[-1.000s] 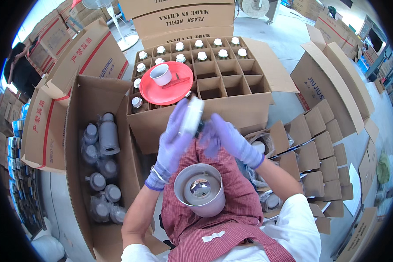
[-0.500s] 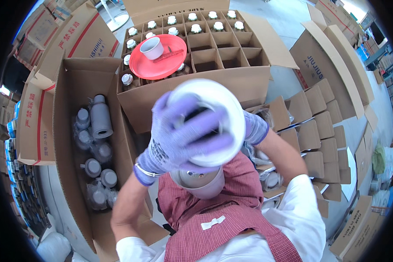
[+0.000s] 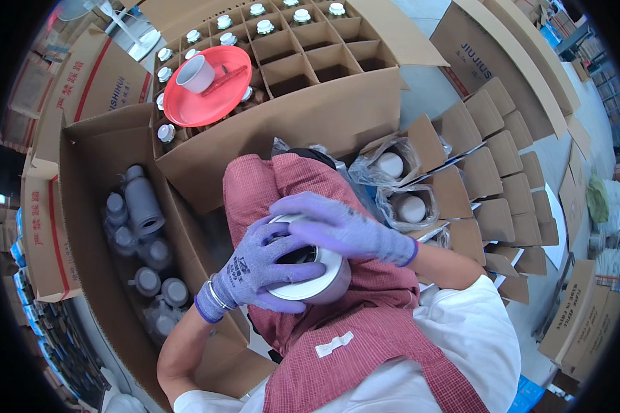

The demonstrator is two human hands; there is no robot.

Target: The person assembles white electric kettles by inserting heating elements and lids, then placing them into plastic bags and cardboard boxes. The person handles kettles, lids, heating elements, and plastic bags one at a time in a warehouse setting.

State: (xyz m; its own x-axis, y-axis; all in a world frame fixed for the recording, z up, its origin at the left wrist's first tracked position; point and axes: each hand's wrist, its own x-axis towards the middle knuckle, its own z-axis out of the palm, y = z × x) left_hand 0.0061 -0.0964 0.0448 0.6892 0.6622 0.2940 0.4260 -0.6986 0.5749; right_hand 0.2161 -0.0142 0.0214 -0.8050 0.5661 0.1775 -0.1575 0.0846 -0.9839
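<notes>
On my lap stands a grey round container (image 3: 332, 288) with a white ring-shaped top (image 3: 329, 267) over its mouth. The ring's opening looks dark inside, partly covered by fingers. My left hand (image 3: 265, 268), in a purple-grey knit glove, grips the ring from the left, its fingers curved over the top and edge. My right hand (image 3: 344, 227), gloved the same way, lies across the far side of the ring with its fingers stretched out and touching it.
At left, a tall carton (image 3: 117, 289) holds several grey flasks and mugs. Ahead, a divided carton (image 3: 275, 124) holds white-capped bottles, with a red plate (image 3: 217, 103) carrying a grey cup (image 3: 195, 73) on them. At right, cardboard dividers (image 3: 486, 165) stand beside bagged white-topped items (image 3: 410, 208).
The white ring has come down from in front of me onto the grey container on my lap. My right hand has moved from behind the ring to over its top. The view has shifted.
</notes>
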